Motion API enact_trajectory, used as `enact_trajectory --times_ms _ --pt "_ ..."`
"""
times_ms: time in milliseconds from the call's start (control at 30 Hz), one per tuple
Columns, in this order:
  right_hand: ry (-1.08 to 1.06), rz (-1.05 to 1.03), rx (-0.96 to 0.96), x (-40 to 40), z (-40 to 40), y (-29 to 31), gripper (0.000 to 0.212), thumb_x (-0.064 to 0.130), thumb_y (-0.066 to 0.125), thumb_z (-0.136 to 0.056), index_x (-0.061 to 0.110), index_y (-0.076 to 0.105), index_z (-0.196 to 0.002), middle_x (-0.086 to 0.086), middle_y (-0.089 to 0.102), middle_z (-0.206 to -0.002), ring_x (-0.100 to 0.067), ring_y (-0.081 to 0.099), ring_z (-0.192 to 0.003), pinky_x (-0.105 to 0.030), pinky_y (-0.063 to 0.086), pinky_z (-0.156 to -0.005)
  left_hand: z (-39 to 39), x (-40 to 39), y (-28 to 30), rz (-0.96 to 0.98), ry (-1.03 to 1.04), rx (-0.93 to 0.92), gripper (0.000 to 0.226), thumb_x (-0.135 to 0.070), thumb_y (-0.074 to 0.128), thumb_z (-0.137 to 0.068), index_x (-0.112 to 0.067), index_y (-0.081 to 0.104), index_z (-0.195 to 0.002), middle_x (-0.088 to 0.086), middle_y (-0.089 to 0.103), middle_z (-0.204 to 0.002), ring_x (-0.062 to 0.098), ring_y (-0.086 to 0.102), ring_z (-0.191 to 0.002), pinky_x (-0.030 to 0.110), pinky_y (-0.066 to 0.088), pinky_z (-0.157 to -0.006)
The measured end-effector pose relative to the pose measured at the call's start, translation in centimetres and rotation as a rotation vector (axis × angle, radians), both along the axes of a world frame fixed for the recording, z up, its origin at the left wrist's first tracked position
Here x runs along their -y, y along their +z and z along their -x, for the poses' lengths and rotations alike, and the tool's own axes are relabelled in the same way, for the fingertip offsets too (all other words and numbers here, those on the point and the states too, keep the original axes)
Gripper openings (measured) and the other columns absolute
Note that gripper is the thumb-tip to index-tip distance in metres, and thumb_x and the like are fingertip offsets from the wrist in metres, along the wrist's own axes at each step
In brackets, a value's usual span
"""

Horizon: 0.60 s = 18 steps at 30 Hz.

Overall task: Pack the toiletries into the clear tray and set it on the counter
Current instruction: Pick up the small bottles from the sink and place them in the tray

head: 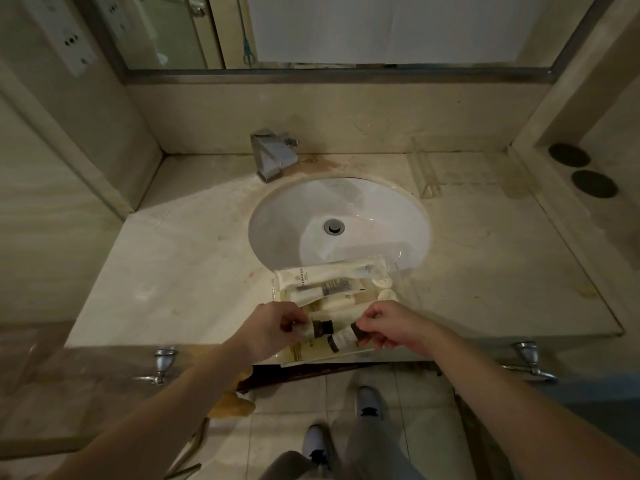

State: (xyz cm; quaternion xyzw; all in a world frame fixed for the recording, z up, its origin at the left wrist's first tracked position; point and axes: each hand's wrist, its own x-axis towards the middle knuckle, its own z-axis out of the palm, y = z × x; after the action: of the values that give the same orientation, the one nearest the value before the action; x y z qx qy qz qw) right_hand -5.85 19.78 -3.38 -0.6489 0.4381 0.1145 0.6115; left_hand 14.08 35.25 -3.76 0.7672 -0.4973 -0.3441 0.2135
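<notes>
Ahead of the fingers (298,320) the packed tray (398,271) blocks the counter edge. Beyond it the sink (294,216) dips and the tap (272,154) stands. Bare counter (166,258) spreads to either side.

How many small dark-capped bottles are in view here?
2. One bottle is pinched in the left hand; the other bottle is held by the right hand, both over the clear tray. More may lie hidden under the hands.

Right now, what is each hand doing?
Left hand: pinching a small dark-capped white bottle.
Right hand: pinching another small dark-capped bottle.
</notes>
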Motion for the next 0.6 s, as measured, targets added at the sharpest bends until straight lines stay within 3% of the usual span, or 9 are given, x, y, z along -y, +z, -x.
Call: enact_trajectory --times_ms 67,233,333,500,600 --pt "0.025 0.019 -0.017 0.1 0.2 -0.3 0.015 0.019 0.058 -0.092 0.007 0.057 -0.1 -0.011 0.073 -0.083 -0.011 0.051 -0.051 -0.021 0.034 -0.044 0.3 -0.3 0.2 0.01 -0.047 0.05 0.025 -0.019 0.072 -0.079 -0.02 0.068 -0.104 -0.011 0.065 -0.092 0.007 0.06 -0.085 0.009 0.045 -0.076" --pt "0.001 0.067 -0.033 0.9 0.8 -0.5 0.012 0.019 0.057 -0.092 0.009 0.059 -0.098 -0.014 0.073 -0.085 -0.01 0.048 -0.047 -0.02 0.033 -0.041 0.4 -0.6 0.2 -0.052 -0.147 0.188 0.033 -0.02 0.072 -0.076 -0.025 0.065 -0.108 -0.007 0.069 -0.107 0.01 0.063 -0.097 0.021 0.05 -0.085" --pt "0.014 0.103 -0.032 1.0 1.2 -0.7 0.009 0.02 0.061 -0.09 0.012 0.061 -0.093 -0.015 0.074 -0.09 -0.01 0.049 -0.05 -0.02 0.035 -0.044 0.9 -0.7 0.0 -0.084 -0.177 0.2 0.037 -0.021 0.073 -0.075 -0.025 0.065 -0.111 -0.01 0.067 -0.108 0.009 0.06 -0.098 0.015 0.043 -0.083" --pt "0.151 0.242 -0.022 0.5 1.1 -1.1 0.015 0.02 0.074 -0.079 0.017 0.066 -0.091 0.002 0.066 -0.092 -0.011 0.06 -0.084 -0.021 0.046 -0.07 1.2 -0.6 0.3 -0.071 -0.23 0.233 0.031 -0.029 0.073 -0.072 -0.027 0.067 -0.102 -0.012 0.066 -0.102 0.009 0.057 -0.092 0.025 0.04 -0.087" --pt "0.207 0.307 -0.008 0.4 1.2 -1.3 0.02 0.016 0.076 -0.077 0.018 0.065 -0.094 -0.001 0.065 -0.1 -0.017 0.061 -0.098 -0.025 0.048 -0.081 1.0 -0.9 0.1 -0.085 -0.199 0.229 0.03 -0.031 0.072 -0.074 -0.032 0.067 -0.103 -0.018 0.063 -0.101 0.005 0.057 -0.094 0.031 0.037 -0.097"
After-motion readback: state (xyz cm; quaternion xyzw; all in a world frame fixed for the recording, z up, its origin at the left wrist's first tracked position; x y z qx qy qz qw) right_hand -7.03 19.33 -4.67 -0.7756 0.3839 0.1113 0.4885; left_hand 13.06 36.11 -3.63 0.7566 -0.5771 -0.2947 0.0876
